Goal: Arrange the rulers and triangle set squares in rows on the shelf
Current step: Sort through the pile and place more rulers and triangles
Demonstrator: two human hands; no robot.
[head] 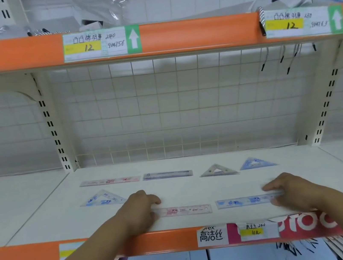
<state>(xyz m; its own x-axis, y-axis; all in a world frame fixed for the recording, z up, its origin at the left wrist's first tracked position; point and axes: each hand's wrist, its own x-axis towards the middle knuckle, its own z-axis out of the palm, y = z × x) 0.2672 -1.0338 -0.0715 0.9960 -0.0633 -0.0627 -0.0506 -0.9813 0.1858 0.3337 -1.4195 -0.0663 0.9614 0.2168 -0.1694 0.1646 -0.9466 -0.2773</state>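
On the white shelf [198, 190], a back row holds a pink ruler [109, 181], a purple-blue ruler [167, 174], a grey set square [218, 170] and a blue set square [256, 163]. Another blue set square [103, 199] lies at the middle left. Near the front edge lie a pink ruler [184, 210] and a blue ruler [244, 201], end to end. My left hand [137, 211] pinches the pink front ruler's left end. My right hand [292, 191] pinches the blue front ruler's right end.
An orange shelf lip [161, 241] with price tags runs along the front. The upper orange shelf [195, 33] overhangs, carrying plastic wrap and small goods. A wire grid back panel [162, 108] and slotted uprights bound the bay. Black-tipped cords [285, 60] hang at upper right.
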